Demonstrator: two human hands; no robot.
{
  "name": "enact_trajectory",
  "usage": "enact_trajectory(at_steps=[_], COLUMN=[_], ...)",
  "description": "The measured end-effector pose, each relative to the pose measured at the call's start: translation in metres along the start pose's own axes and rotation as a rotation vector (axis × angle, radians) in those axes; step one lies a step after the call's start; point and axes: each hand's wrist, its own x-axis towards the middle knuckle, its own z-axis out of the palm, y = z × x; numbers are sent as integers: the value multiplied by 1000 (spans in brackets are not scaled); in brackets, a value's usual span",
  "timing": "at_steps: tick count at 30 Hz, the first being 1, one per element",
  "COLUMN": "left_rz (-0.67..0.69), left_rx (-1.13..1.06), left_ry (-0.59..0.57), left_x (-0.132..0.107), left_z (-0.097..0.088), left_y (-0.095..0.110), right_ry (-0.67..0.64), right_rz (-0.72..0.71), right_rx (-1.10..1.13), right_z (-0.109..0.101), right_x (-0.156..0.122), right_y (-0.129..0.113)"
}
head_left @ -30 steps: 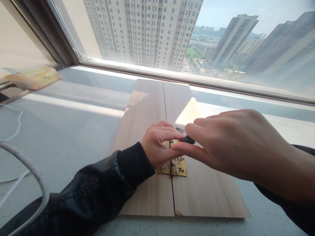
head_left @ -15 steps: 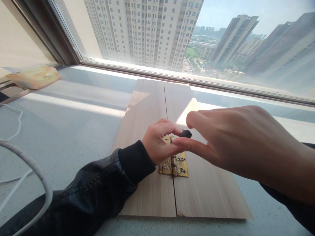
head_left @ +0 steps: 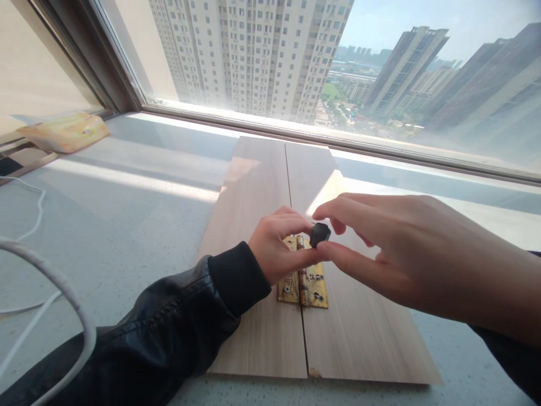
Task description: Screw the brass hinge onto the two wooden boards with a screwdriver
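My left hand (head_left: 279, 242) is closed, thumb and forefinger pinching a black faceted handle (head_left: 320, 235) that looks like a screwdriver seen from its butt end. Its shaft and tip are hidden. My right hand (head_left: 372, 237) hovers over it with fingers apart: the thumb tip lies against the handle's near side, while the forefinger is just beyond its far side. Below both hands is a worn brass hinge (head_left: 315, 296), spanning the seam between a left wooden board (head_left: 257, 338) and a right wooden board (head_left: 363, 338). Several cross-head screws show in the hinge; its upper part is partly covered.
The boards lie on a speckled pale countertop (head_left: 160, 225) beside a window frame (head_left: 270, 129). White cables (head_left: 80, 316) loop at the left, near my sleeve. A yellowish packet (head_left: 67, 132) rests in the far left corner.
My right hand's forefinger and thumb have shifted around the handle, and more of its end now shows. My left hand keeps its pinch. The view has moved slightly.
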Motion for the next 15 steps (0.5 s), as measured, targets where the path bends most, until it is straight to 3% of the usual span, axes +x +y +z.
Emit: enact_trajectory(at_steps=[6,10,15], left_rz=[52,67,59], left_rx=[88,125,95], left_ry=[32,82,-25], left_x=[1,1,0], left_z=[3,5,3], left_y=[1,1,1], right_ry=[56,51,-78], right_rz=[179,125,42], right_rx=[-37,-206,-117], right_z=[14,16,11], right_x=[-1,7,8], right_y=[-4,-12,-1])
